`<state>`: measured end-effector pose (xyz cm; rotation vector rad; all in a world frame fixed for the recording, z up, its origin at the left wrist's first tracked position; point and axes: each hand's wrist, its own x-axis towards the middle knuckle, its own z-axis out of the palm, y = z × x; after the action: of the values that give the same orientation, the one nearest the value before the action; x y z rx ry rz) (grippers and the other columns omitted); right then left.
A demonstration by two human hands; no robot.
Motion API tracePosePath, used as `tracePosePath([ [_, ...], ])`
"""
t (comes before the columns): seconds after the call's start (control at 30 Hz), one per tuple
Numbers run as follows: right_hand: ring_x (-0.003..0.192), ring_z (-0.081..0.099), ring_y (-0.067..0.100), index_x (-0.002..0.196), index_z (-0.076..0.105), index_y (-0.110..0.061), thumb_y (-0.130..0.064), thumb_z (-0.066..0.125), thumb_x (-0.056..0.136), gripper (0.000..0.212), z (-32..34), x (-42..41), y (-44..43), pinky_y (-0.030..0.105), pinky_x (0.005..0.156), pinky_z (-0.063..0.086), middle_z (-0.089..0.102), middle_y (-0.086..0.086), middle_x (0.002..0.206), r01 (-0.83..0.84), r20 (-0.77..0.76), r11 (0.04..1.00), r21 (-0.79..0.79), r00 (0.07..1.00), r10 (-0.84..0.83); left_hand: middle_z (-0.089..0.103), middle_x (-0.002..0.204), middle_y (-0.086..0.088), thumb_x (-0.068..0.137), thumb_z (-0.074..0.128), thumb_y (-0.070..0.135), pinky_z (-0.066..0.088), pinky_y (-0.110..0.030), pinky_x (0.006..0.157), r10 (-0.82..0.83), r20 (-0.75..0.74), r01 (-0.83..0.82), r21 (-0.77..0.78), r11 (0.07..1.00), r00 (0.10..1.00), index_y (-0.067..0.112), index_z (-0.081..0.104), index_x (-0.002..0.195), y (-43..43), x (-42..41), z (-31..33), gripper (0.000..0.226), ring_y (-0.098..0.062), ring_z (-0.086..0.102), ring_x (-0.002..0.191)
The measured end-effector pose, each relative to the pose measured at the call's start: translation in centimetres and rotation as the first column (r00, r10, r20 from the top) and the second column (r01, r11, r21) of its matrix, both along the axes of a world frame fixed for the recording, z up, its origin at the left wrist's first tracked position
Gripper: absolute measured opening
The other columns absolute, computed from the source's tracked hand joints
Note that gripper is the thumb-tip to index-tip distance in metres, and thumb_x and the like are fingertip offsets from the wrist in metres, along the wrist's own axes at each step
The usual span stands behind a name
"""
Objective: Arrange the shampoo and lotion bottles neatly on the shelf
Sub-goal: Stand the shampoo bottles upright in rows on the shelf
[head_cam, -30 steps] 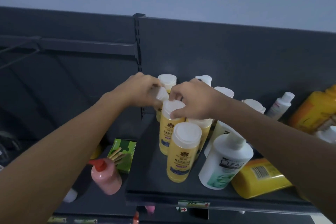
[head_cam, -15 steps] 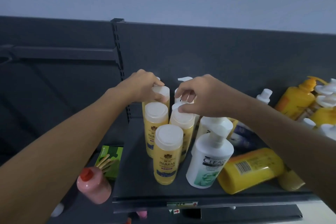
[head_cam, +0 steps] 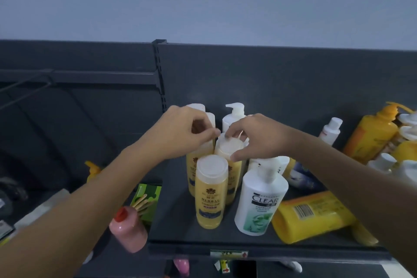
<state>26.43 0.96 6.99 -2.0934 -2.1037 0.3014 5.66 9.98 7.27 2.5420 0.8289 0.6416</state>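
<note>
Several yellow translucent plastic bottles with flat white caps, upright, tightly clustered left of centre on a dark grey metal shelf (head_cam: 203, 238).

- Front yellow bottle (head_cam: 211, 189): free-standing, labelled HERBAL.
- Middle yellow bottle (head_cam: 228, 149): just behind the front one. The right hand (head_cam: 257, 137) grips its cap, thumb in front, fingers curved over the rear edge.
- Rear-left yellow bottle (head_cam: 193, 165): the left hand (head_cam: 187, 133) is curled round its cap, which is mostly hidden.
- White CLEAR pump bottle (head_cam: 261, 201): upright, just right of the front bottle.
- Opaque yellow bottle lying on its side (head_cam: 313, 214): barcode upward, further right.
- Pink bottle with a red cap (head_cam: 128, 230): tilted, on the lower level to the left.
</note>
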Motion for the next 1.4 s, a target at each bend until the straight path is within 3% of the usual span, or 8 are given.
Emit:
tracePosePath([
  [0.13, 0.097, 0.064, 0.01, 0.117, 0.072, -0.025, -0.043, 0.084, 0.074, 0.048, -0.7, -0.5, 0.1, 0.032, 0.084, 0.053, 0.072, -0.009, 0.105, -0.01, 0.002, 0.999, 0.051, 1.0, 0.01, 0.067, 0.096, 0.019, 0.063, 0.069, 0.079, 0.057, -0.031, 0.08, -0.054, -0.247, 0.04, -0.061, 0.997, 0.968, 0.038, 0.07, 0.112, -4.2, -0.5, -1.0, 0.063, -0.002, 0.063, 0.093],
  [0.27, 0.093, 0.067, 0.013, 0.105, 0.077, -0.025, -0.041, 0.085, 0.072, 0.038, -0.7, -0.6, -0.1, 0.039, 0.083, 0.057, 0.074, -0.005, 0.098, 0.024, -0.035, 0.998, 0.061, 0.999, -0.022, 0.055, 0.105, 0.015, 0.069, 0.08, 0.062, 0.045, -0.028, 0.077, 0.02, -0.375, -0.002, 0.05, 0.999, 0.927, 0.042, 0.06, 0.133, -4.9, -0.2, -2.0, 0.071, -0.011, 0.048, 0.103],
  [0.43, 0.093, 0.062, 0.005, 0.12, 0.074, -0.028, -0.039, 0.089, 0.072, 0.052, -0.3, -0.4, -0.6, 0.024, 0.079, 0.052, 0.071, -0.01, 0.108, 0.02, -0.049, 0.998, 0.061, 0.999, -0.017, 0.06, 0.105, 0.01, 0.063, 0.082, 0.063, 0.057, -0.032, 0.077, 0.099, -0.374, -0.106, 0.004, 0.994, 0.922, 0.043, 0.064, 0.131, -3.8, -1.9, -1.8, 0.073, -0.012, 0.057, 0.101],
  [0.63, 0.096, 0.062, 0.006, 0.124, 0.072, -0.024, -0.041, 0.088, 0.074, 0.055, -0.1, -0.4, -0.4, 0.021, 0.076, 0.05, 0.069, -0.011, 0.11, -0.001, -0.013, 0.999, 0.039, 1.0, 0.002, 0.063, 0.117, 0.011, 0.064, 0.084, 0.059, 0.055, -0.037, 0.089, 0.103, -0.424, -0.105, 0.018, 0.994, 0.9, 0.045, 0.063, 0.13, -3.3, -2.9, -1.2, 0.072, -0.013, 0.056, 0.108],
  [0.87, 0.096, 0.069, 0.003, 0.122, 0.072, -0.025, -0.043, 0.082, 0.082, 0.044, 3.8, 2.5, -1.2, 0.021, 0.081, 0.056, 0.073, -0.01, 0.11, 0.075, -0.107, 0.989, 0.128, 0.992, -0.061, 0.061, 0.109, 0.015, 0.063, 0.08, 0.068, 0.056, -0.036, 0.083, 0.07, -0.535, -0.085, -0.002, 0.996, 0.842, 0.04, 0.063, 0.119, -3.0, -2.7, -0.3, 0.064, -0.011, 0.059, 0.099],
  [1.0, 0.094, 0.068, 0.005, 0.119, 0.073, -0.024, -0.037, 0.08, 0.085, 0.037, 4.9, 6.6, -1.1, 0.027, 0.085, 0.057, 0.074, -0.008, 0.108, 0.144, -0.05, 0.976, 0.165, 0.989, -0.137, 0.068, 0.091, 0.02, 0.073, 0.066, 0.077, 0.059, -0.034, 0.081, 0.122, -0.408, -0.099, 0.077, 0.992, 0.905, 0.035, 0.069, 0.11, -2.4, -0.7, 2.2, 0.055, -0.002, 0.067, 0.087],
  [1.13, 0.095, 0.067, 0.009, 0.125, 0.07, -0.022, -0.038, 0.079, 0.087, 0.042, 3.6, 9.2, 0.4, 0.029, 0.087, 0.057, 0.071, -0.007, 0.109, 0.148, 0.009, 0.979, 0.138, 0.989, -0.151, 0.071, 0.088, 0.015, 0.088, 0.071, 0.048, 0.06, -0.031, 0.08, 0.089, -0.216, -0.059, 0.14, 0.988, 0.972, 0.028, 0.074, 0.102, -1.1, 4.6, 3.9, 0.024, -0.003, 0.068, 0.083],
  [1.4, 0.101, 0.068, 0.023, 0.126, 0.068, -0.013, -0.039, 0.086, 0.075, 0.06, 1.1, 10.4, 4.3, 0.043, 0.088, 0.059, 0.072, 0.002, 0.115, 0.063, 0.048, 0.998, 0.026, 0.997, -0.064, 0.068, 0.12, 0.002, 0.093, 0.071, 0.028, 0.056, -0.03, 0.085, 0.116, -0.313, -0.047, 0.218, 0.975, 0.943, 0.024, 0.065, 0.129, 5.1, 13.9, 1.8, 0.037, -0.016, 0.066, 0.1],
])
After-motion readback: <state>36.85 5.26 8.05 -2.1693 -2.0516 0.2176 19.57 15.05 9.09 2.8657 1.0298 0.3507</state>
